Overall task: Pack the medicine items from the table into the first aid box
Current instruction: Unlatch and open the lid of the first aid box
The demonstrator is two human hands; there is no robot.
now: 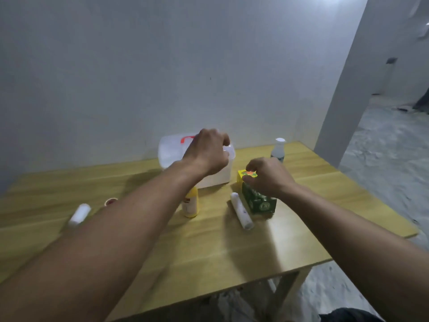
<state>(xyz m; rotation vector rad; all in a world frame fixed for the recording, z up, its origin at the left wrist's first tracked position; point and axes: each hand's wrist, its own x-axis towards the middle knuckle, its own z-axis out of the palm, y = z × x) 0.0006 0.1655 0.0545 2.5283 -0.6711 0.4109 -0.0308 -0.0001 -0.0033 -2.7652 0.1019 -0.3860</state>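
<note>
The white translucent first aid box (pixel 173 154) with a red handle stands at the table's far side, lid on. My left hand (pixel 209 152) rests over its right front corner, fingers curled on the lid edge. My right hand (pixel 267 176) pinches the top of a small yellow box (pixel 242 176), which stands against a green box (pixel 258 202). A yellow bottle (pixel 191 204) lies in front of the first aid box. One white roll (pixel 241 211) lies left of the green box; another white roll (pixel 80 214) lies at the far left, next to a small red-capped jar (pixel 111 202).
A clear bottle with a white cap (pixel 278 149) stands at the back right of the wooden table (pixel 209 247). A grey wall rises right behind the table. The table's right edge drops to a concrete floor.
</note>
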